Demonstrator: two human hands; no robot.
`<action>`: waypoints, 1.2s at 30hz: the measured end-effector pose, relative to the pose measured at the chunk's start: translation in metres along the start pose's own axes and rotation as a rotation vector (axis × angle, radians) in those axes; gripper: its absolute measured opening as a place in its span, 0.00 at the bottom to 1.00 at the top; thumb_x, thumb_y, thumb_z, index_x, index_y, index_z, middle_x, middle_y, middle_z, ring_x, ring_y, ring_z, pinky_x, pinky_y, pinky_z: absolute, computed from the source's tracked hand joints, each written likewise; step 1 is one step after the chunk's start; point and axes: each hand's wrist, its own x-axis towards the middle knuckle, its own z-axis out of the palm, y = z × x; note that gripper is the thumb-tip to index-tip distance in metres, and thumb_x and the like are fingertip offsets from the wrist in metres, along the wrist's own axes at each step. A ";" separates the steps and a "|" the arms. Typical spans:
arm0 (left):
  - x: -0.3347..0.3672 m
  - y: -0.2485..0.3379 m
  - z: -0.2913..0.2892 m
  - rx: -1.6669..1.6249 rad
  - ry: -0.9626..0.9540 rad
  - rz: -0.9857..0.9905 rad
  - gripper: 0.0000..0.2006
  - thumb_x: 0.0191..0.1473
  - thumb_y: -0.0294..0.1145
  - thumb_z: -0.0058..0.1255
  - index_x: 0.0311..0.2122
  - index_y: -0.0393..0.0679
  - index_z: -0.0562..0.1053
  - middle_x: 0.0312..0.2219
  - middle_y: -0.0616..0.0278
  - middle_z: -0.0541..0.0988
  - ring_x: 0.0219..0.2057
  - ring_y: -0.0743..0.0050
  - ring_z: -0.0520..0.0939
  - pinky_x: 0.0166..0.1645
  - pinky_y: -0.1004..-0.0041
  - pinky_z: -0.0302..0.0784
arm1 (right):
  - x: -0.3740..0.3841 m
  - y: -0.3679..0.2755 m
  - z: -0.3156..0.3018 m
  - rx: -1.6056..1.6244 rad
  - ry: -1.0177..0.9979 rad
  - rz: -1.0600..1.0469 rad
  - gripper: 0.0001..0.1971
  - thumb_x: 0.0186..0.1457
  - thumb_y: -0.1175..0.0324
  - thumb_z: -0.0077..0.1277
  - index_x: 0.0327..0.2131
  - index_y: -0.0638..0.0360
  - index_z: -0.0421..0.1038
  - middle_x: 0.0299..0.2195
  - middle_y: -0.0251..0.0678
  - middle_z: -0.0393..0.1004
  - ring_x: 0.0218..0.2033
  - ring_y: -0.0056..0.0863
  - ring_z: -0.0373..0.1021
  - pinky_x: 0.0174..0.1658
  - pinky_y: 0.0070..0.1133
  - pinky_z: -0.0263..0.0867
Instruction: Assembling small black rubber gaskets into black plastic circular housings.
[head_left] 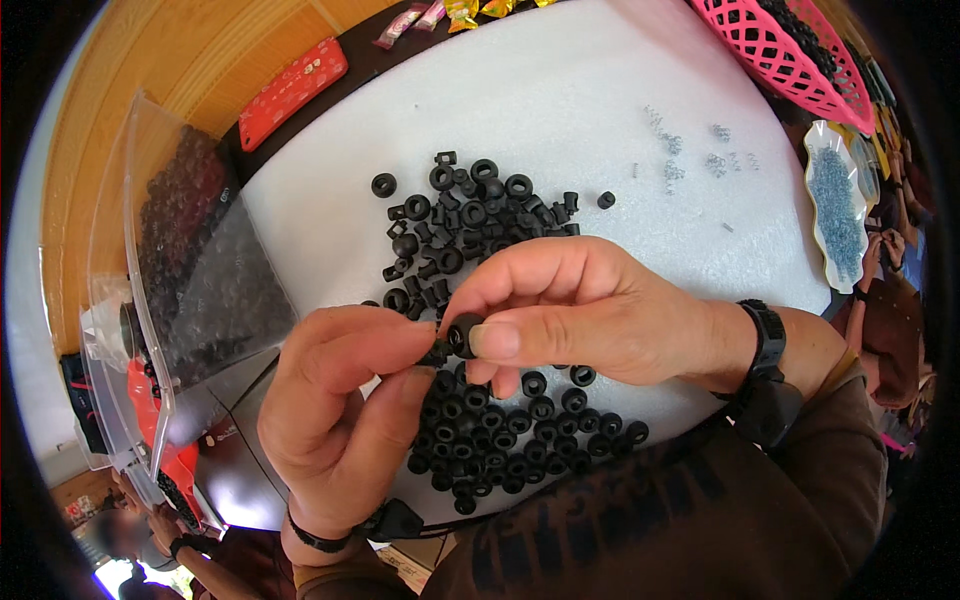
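My right hand [590, 315] pinches a small round black plastic part [460, 335] with a hole in it, held between thumb and fingers. Against it, my left hand [330, 400] closes thumb and index finger on another small black plastic piece [436, 352], mostly covered by the fingertips. The two parts meet or nearly meet; their exact contact is hidden. Beyond my hands lies a loose pile of mixed black parts [472, 212], some ring-shaped, some spool-shaped. Nearer my body is a pile of round black caps with holes [500, 440].
A white foam sheet [560, 90] covers the table, with loose springs [672, 145] at its far right. Right, a white dish [818, 150] of springs and a pink basket [775, 70]. Left, a clear box [150, 335] of dark parts and a red case [293, 92]. Other people sit nearby.
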 end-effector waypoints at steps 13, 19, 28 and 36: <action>-0.004 0.006 0.005 0.226 0.029 0.070 0.09 0.43 0.16 0.52 0.33 0.38 0.75 0.31 0.58 0.76 0.33 0.70 0.74 0.39 0.75 0.68 | 0.000 0.002 0.002 0.003 -0.016 -0.005 0.14 0.58 0.65 0.49 0.42 0.66 0.69 0.32 0.31 0.73 0.31 0.14 0.68 0.36 0.13 0.67; -0.004 0.005 0.009 0.267 0.037 0.120 0.09 0.45 0.17 0.54 0.34 0.39 0.75 0.30 0.59 0.77 0.33 0.67 0.75 0.40 0.72 0.69 | -0.002 0.002 0.002 -0.004 -0.027 0.007 0.14 0.58 0.64 0.49 0.43 0.66 0.69 0.33 0.30 0.73 0.31 0.14 0.68 0.36 0.13 0.66; -0.002 -0.004 0.011 0.566 -0.048 0.381 0.14 0.43 0.14 0.54 0.37 0.39 0.74 0.29 0.58 0.76 0.28 0.67 0.73 0.34 0.73 0.68 | -0.004 0.006 0.003 -0.479 0.081 -0.233 0.10 0.56 0.70 0.48 0.40 0.65 0.69 0.29 0.34 0.73 0.30 0.21 0.69 0.34 0.18 0.65; -0.007 -0.010 0.022 0.027 0.184 0.074 0.16 0.39 0.12 0.55 0.38 0.37 0.73 0.30 0.57 0.77 0.25 0.70 0.74 0.30 0.75 0.70 | -0.002 0.002 0.005 -0.861 0.115 -0.485 0.10 0.52 0.72 0.51 0.38 0.63 0.70 0.29 0.41 0.72 0.30 0.35 0.70 0.33 0.24 0.66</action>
